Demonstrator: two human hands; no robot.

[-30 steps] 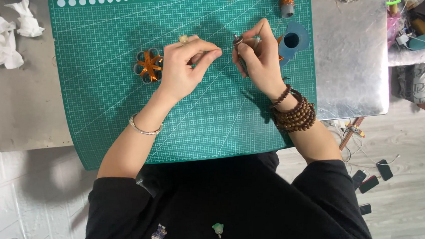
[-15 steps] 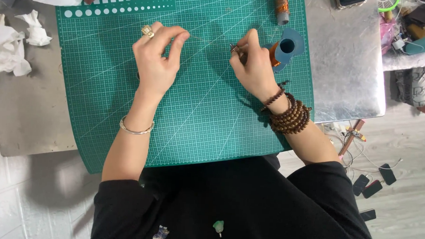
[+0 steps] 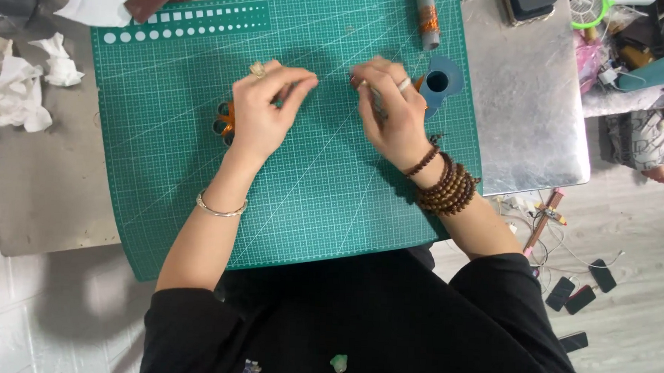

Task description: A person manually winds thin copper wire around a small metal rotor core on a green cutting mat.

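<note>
In the head view, the left hand (image 3: 264, 109) sits left of centre on the green cutting mat (image 3: 309, 200), fingers curled together, thumb and forefinger tips pinched; what they pinch is too small to tell. An orange looped piece (image 3: 223, 122) lies on the mat, touching that hand's outer edge. The right hand (image 3: 391, 111), just right of centre, has its fingers bunched around a thin tool (image 3: 375, 100). A blue tape roll (image 3: 437, 83) stands just beside it. Crumpled white tissues (image 3: 15, 94) lie at the left edge.
</note>
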